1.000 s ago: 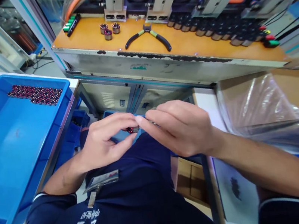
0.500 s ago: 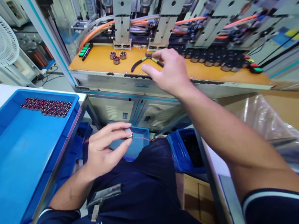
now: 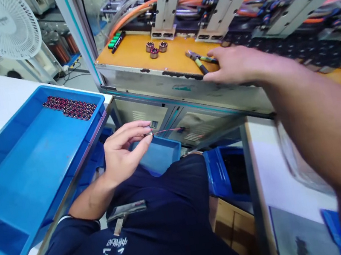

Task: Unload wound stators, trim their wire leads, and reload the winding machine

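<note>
My left hand [image 3: 128, 147] pinches a small wound motor core [image 3: 149, 131] between thumb and fingers, above my lap. Most of the core is hidden by the fingertips. A thin reddish wire [image 3: 167, 130] runs from it to the right. At the front edge of the orange worktop, my right hand [image 3: 235, 64] has thumb and fingers about the handles of the cutting pliers [image 3: 199, 61]. Their jaws point up and left, away from me. Left of the pliers stand three copper-wound cores [image 3: 154, 52].
A blue tray [image 3: 18, 169] with many small cores [image 3: 70, 106] sits on the white table at left. Marker pens [image 3: 116, 41] lie on the worktop's left end. Machine columns [image 3: 167, 9] rise behind. A blue bin [image 3: 161, 152] is below my left hand.
My right hand has closed around the pliers' handles, which have turned and come closer together. My left hand still holds the core. The view has shifted, moving the worktop rightward in the picture.
</note>
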`<move>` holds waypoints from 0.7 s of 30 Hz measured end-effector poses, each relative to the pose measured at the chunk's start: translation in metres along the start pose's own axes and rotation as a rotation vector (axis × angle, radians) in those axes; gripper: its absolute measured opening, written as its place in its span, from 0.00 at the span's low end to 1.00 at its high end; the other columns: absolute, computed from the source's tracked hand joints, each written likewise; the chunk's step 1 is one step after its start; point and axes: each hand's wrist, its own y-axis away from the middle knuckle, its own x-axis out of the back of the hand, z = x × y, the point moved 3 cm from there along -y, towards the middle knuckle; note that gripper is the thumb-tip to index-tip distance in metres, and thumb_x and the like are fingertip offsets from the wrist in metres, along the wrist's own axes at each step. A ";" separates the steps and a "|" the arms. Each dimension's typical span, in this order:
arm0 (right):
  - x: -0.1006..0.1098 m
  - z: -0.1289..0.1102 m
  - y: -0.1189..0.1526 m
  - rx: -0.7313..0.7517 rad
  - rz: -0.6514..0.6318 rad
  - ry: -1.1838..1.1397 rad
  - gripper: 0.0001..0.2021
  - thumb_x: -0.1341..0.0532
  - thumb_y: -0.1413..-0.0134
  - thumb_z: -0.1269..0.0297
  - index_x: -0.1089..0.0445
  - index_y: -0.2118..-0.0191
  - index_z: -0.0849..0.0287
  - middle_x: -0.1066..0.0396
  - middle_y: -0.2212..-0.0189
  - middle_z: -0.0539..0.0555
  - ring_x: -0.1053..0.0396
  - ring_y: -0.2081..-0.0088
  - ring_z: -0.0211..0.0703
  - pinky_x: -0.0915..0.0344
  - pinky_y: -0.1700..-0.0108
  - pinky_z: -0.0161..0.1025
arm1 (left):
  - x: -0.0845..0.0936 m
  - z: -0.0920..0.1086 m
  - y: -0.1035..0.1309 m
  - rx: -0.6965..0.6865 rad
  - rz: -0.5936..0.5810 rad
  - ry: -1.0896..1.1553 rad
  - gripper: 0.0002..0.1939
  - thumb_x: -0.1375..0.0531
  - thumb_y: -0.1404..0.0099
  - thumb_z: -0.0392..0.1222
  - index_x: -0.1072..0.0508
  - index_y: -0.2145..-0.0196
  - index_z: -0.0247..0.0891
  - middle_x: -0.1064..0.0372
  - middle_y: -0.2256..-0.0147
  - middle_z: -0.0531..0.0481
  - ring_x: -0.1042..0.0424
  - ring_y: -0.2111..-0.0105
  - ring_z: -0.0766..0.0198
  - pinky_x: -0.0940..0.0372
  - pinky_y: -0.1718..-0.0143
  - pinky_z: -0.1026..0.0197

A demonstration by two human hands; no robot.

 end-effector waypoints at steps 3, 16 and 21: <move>-0.009 0.001 0.030 0.022 0.089 -0.006 0.24 0.32 0.50 0.72 0.35 0.47 0.63 0.32 0.53 0.64 0.36 0.47 0.61 0.40 0.43 0.61 | -0.005 0.000 0.001 0.009 -0.012 0.037 0.11 0.33 0.43 0.30 0.20 0.62 0.38 0.22 0.57 0.45 0.22 0.60 0.64 0.25 0.63 0.65; -0.097 -0.105 0.229 0.226 -0.053 -1.147 0.26 0.42 0.41 0.71 0.43 0.38 0.54 0.30 0.58 0.55 0.29 0.64 0.39 0.29 0.58 0.40 | -0.011 0.004 0.002 -0.027 -0.062 -0.028 0.12 0.34 0.43 0.28 0.20 0.62 0.39 0.21 0.57 0.46 0.22 0.58 0.63 0.25 0.62 0.64; -0.092 -0.121 0.238 0.294 -0.143 -1.445 0.33 0.42 0.41 0.74 0.49 0.32 0.48 0.33 0.48 0.57 0.30 0.52 0.44 0.30 0.47 0.49 | -0.017 0.006 0.002 -0.028 -0.093 -0.039 0.11 0.34 0.42 0.28 0.20 0.62 0.39 0.22 0.57 0.46 0.22 0.58 0.62 0.25 0.61 0.63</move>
